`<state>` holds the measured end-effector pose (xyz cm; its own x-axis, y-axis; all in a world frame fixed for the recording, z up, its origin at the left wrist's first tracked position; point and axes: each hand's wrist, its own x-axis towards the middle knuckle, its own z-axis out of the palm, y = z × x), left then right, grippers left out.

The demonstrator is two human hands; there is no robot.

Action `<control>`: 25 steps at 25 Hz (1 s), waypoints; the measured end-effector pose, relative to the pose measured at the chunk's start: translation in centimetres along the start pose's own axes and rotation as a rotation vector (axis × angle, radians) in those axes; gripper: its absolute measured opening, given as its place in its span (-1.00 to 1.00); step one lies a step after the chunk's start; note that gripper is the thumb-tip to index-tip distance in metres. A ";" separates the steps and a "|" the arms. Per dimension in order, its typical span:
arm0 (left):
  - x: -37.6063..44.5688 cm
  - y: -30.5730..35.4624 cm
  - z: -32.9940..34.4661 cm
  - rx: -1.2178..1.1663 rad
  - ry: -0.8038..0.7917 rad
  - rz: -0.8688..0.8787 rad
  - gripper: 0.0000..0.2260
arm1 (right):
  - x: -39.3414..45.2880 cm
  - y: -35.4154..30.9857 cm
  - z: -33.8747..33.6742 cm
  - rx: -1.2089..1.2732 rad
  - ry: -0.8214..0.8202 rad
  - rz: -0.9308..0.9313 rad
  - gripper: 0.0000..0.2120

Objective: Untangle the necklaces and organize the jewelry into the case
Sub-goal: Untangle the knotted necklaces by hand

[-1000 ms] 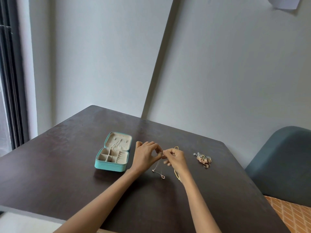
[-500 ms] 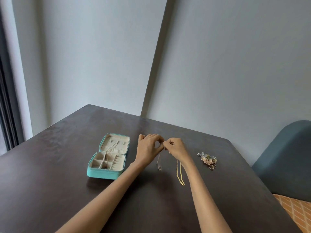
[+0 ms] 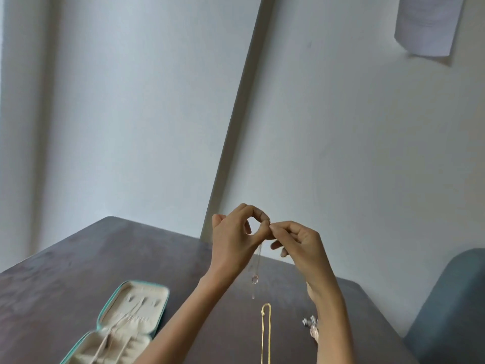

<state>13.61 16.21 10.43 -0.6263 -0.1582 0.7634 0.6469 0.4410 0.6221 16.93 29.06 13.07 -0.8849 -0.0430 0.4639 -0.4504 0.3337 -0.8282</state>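
Nearest, the teal case (image 3: 123, 321) lies open on the table (image 3: 65, 279), its cream compartments showing, with what looks like a chain already laid inside. Right of the case a gold chain (image 3: 265, 334) lies stretched flat, and further right of that a small heap of jewelry (image 3: 311, 327) sits half hidden by the right forearm.

Beyond and above the case, both hands are raised off the table. The left hand (image 3: 233, 243) curls thumb and forefinger into a ring, pinching the top of a thin necklace (image 3: 258, 258); the right hand (image 3: 301, 245) meets it fingertip to fingertip, pinching at the same spot (the clasp, probably, though it is too small to tell). The necklace hangs straight down between the wrists, a pale pendant (image 3: 254, 278) near its low end.

This chain should handle as nearly weightless, limp and slippery, prone to knot or snap if tugged; best held at the clasp end and lowered slowly
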 end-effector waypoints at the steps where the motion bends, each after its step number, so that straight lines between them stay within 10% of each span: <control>1: 0.3 0.4 0.0 0.048 0.003 0.041 -0.83 | 0.1 -0.4 -0.2 0.004 0.036 -0.012 -0.88; 10: 1.7 1.7 -1.1 0.314 0.056 0.335 -0.86 | 0.7 -1.9 0.1 -0.032 0.162 0.043 -0.80; 25: 2.5 1.5 -2.6 -0.018 -0.091 0.058 -0.83 | 0.9 -1.9 1.5 -0.178 0.309 -0.260 -0.83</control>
<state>14.15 14.14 13.70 -0.6238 -0.0517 0.7799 0.6904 0.4313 0.5808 16.80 26.96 14.62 -0.6552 0.1276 0.7446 -0.6022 0.5069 -0.6168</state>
